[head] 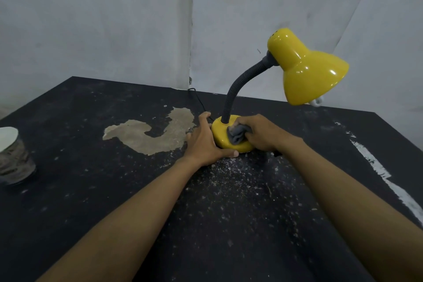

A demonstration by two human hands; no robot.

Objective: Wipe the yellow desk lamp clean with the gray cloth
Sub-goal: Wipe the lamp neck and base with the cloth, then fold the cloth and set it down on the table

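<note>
Presently, right hand (258,135) fingers clench the gray cloth (237,136) against the base (220,132) of the yellow desk lamp (313,71); left hand (206,138) fingers grasp the base's left side on the tabletop (114,190).

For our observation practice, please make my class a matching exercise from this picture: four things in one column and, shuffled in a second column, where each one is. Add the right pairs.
Column A
1. gray cloth
2. paper cup
3. left hand
4. lamp shade

Column B
a. near the left edge of the table
b. raised on the flexible neck, at the right
c. bunched in the right hand, on the lamp base
d. holding the left side of the lamp base

Pairs: 1-c, 2-a, 3-d, 4-b
</note>
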